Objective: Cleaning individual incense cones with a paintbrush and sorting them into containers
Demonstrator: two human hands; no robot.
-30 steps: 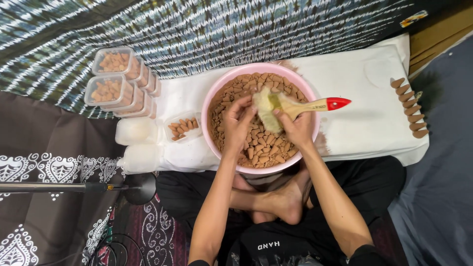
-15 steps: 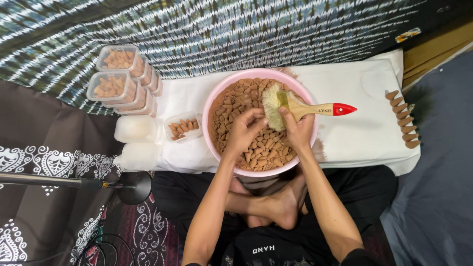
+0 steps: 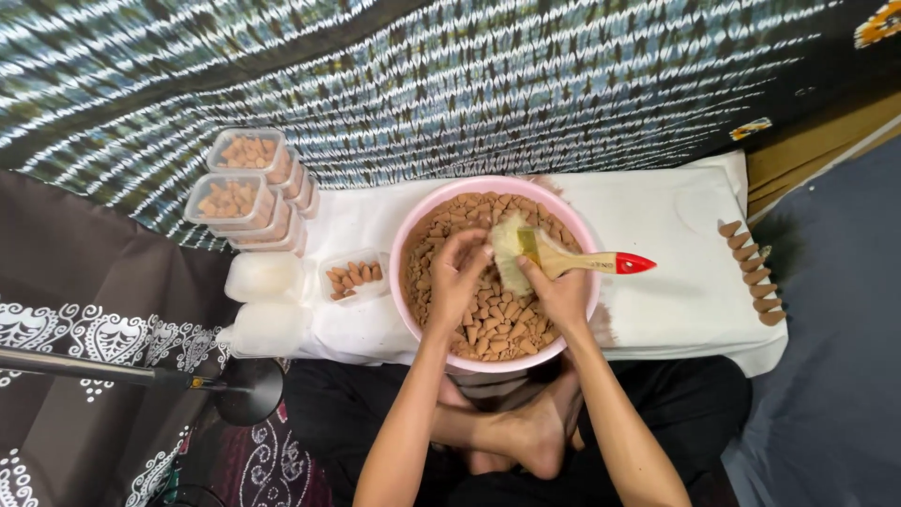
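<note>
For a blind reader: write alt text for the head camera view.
Over a round pink plastic bowl of small brown cones, the right hand holds a wooden red-tipped brush whose bristles meet the left hand. Lidded clear tubs stand left; brown cones in a row lie right.

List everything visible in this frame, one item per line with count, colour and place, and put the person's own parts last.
bowl: one, pink, centre of the white cloth.
cones in bowl: many, brown, filling the bowl.
brush: one, pale bristles, wooden handle with red tip, over the bowl.
white cloth: one, covering the low surface.
row of cones: about seven, brown, at the cloth's right edge.
open tub: one, clear, a few cones inside, left of the bowl.
lidded tubs: several, clear, stacked, far left, holding cones.
empty tubs: two, white, left edge.
patterned fabric: blue and white, behind.
stand: one, dark, lower left.
left hand: in the bowl, touching the bristles.
right hand: gripping the brush.
foot: bare, below the bowl.
</note>
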